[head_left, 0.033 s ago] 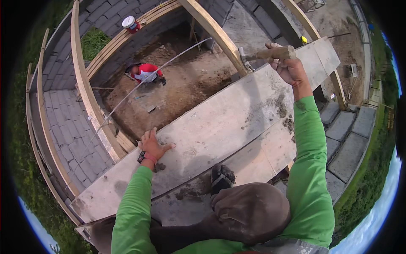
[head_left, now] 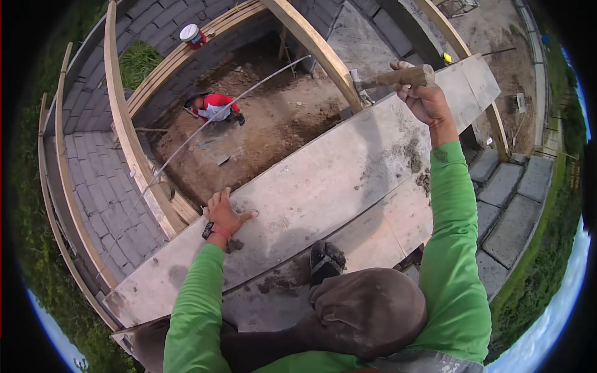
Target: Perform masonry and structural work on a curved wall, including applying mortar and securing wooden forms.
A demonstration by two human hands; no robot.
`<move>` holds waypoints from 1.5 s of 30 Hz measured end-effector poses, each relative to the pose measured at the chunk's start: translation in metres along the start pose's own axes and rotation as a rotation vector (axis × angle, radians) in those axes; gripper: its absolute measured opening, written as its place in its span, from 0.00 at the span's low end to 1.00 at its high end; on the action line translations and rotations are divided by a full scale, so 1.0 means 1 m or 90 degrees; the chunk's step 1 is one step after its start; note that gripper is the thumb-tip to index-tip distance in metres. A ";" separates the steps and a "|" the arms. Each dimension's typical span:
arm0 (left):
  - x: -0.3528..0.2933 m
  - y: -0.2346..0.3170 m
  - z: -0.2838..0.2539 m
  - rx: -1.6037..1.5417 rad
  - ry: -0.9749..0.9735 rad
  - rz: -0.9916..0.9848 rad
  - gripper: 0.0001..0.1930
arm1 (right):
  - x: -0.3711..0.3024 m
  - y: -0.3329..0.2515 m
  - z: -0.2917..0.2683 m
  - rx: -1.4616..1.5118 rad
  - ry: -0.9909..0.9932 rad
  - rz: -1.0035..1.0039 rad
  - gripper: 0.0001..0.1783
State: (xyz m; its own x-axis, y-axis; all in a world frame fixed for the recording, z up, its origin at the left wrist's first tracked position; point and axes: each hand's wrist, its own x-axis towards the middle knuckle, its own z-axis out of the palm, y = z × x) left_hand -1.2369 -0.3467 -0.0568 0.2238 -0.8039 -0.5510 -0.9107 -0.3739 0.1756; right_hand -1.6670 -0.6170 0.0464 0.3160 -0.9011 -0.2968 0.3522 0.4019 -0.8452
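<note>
My left hand (head_left: pixel 225 219) lies on a long, mortar-stained wooden plank (head_left: pixel 311 193), fingers apart at its far edge. A watch and a pink band circle that wrist. Ahead and to the right, my right hand (head_left: pixel 426 102) grips a hammer by its thick wooden handle (head_left: pixel 405 77). The hammer's metal head (head_left: pixel 362 88) is by the lower end of a wooden beam (head_left: pixel 317 50), just past the plank's far edge; whether they touch I cannot tell. My bent knee (head_left: pixel 370 311) and dark shoe (head_left: pixel 326 260) are over the planks nearest me.
Far below, a person in a red and white top (head_left: pixel 214 107) stands on the dirt floor. A thin rod (head_left: pixel 199 127) slants across the gap. Several wooden beams (head_left: pixel 124 105) span grey block walls (head_left: pixel 102 193). A paint bucket (head_left: pixel 193 36) sits on stacked lumber (head_left: pixel 165 68).
My right forearm has shifted very slightly to the left. The left hand and the hammer look unmoved.
</note>
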 end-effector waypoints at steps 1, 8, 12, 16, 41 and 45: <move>0.000 0.000 0.000 -0.004 0.004 0.000 0.54 | 0.001 0.003 0.002 -0.078 0.040 -0.051 0.16; 0.000 0.009 -0.004 0.016 -0.008 0.004 0.53 | 0.055 -0.010 0.007 -0.609 0.291 -0.173 0.15; -0.002 -0.003 -0.004 0.008 -0.015 -0.012 0.53 | 0.075 -0.013 0.031 -0.741 0.277 -0.096 0.13; -0.005 -0.001 -0.004 0.002 -0.010 -0.011 0.53 | 0.048 -0.007 0.015 -0.638 0.287 -0.120 0.12; -0.004 -0.023 -0.005 -0.055 0.085 0.020 0.50 | 0.124 -0.041 0.032 -0.786 0.281 -0.074 0.23; -0.003 -0.011 -0.007 0.021 0.025 -0.010 0.50 | 0.094 -0.008 0.029 -0.713 0.315 -0.130 0.13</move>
State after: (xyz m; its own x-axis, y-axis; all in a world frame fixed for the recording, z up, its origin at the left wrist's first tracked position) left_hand -1.2256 -0.3434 -0.0516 0.2518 -0.8160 -0.5204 -0.9177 -0.3721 0.1394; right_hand -1.6144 -0.6999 0.0382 -0.1081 -0.9931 -0.0459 -0.6670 0.1066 -0.7374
